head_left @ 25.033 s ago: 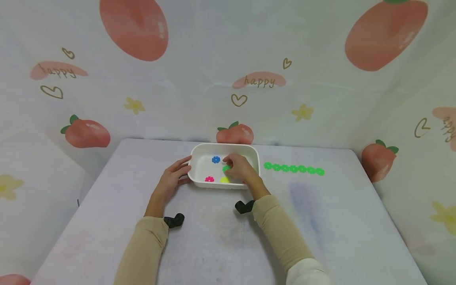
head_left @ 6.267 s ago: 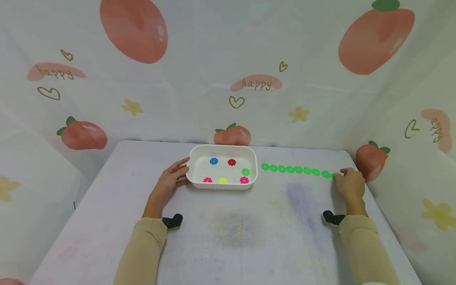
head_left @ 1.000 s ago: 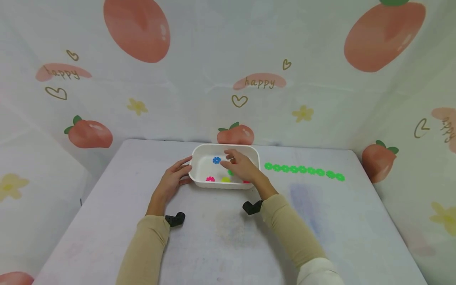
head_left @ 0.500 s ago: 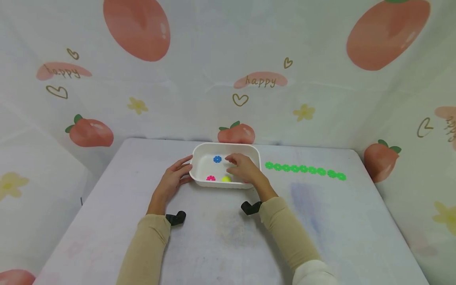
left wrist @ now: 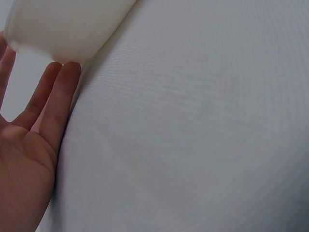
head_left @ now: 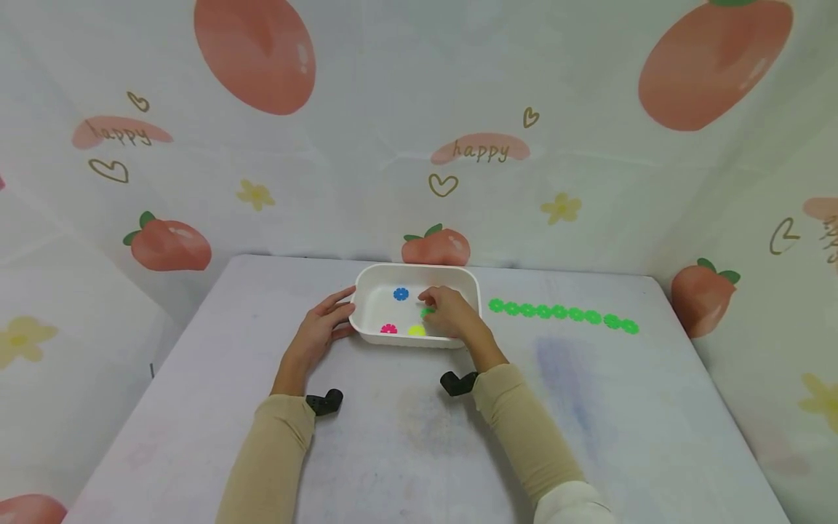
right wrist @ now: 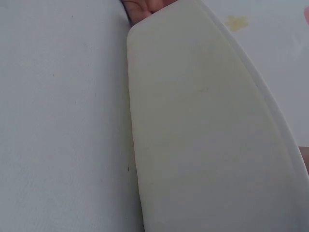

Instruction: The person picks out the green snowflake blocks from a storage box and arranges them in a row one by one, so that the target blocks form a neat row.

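A white plastic box (head_left: 380,339) stands at the back of the table, with small flower-shaped plastic discs inside. My left hand (head_left: 314,336) rests against the box's left end. Its fingers are extended, their tips touching the wall in the left wrist view (left wrist: 36,145). My right hand (head_left: 450,311) reaches into the box, fingers bent, pinching a green flower disc (head_left: 427,311) that is partly covered. A blue disc (head_left: 401,294), a pink disc (head_left: 389,330) and a yellow disc (head_left: 417,331) lie in the box. The right wrist view shows mostly the box's outer wall (right wrist: 203,111).
To the right of the box, a row of several green flower discs (head_left: 543,311) runs along the table (head_left: 406,451), with a small gap near its right end. A patterned cloth (head_left: 366,145) hangs behind the table and at both sides.
Since 6.3 s ago my right hand has left the row's right end and come into the box. In the last second its fingers have closed in on the green disc. My left hand stays put.
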The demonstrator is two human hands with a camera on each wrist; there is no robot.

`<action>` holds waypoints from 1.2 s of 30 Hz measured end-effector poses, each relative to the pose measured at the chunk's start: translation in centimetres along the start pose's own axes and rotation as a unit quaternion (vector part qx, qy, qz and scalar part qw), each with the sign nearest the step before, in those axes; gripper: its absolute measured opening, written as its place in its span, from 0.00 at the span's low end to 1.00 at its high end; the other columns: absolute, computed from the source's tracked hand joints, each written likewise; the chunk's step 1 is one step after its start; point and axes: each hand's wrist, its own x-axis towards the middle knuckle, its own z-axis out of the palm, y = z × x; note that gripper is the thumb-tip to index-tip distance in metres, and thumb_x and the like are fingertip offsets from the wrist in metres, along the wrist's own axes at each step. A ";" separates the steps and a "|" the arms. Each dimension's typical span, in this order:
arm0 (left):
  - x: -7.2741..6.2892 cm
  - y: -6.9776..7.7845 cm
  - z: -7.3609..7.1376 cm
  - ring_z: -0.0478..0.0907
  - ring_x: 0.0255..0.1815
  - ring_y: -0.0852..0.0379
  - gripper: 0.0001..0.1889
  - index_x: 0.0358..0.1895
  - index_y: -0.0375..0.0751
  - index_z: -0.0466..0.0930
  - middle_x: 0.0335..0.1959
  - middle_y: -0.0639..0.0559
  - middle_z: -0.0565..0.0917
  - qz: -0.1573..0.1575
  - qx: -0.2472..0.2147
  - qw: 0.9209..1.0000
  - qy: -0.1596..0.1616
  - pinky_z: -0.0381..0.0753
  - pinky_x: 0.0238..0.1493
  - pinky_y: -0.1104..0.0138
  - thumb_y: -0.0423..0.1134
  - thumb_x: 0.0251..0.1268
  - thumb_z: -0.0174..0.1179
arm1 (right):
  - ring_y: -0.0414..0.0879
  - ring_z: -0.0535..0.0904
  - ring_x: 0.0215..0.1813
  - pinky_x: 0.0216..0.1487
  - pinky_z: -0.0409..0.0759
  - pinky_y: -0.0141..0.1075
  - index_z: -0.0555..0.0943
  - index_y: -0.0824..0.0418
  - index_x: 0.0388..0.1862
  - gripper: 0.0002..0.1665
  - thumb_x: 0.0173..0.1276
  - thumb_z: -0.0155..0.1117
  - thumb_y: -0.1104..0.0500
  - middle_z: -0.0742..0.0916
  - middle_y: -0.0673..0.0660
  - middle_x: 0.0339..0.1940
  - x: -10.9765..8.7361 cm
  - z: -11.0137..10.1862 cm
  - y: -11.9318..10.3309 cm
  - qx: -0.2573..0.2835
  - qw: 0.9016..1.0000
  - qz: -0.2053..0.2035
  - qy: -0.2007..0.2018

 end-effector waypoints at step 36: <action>0.1 -0.2 0.0 0.83 0.54 0.62 0.28 0.76 0.56 0.68 0.68 0.44 0.76 0.000 -0.011 1.000 -0.002 0.86 0.54 0.69 0.46 0.75 0.61 | 0.48 0.75 0.46 0.53 0.77 0.38 0.85 0.59 0.45 0.07 0.70 0.67 0.63 0.83 0.55 0.39 0.0 0.4 -0.3 -0.028 0.999 -0.017 0.026</action>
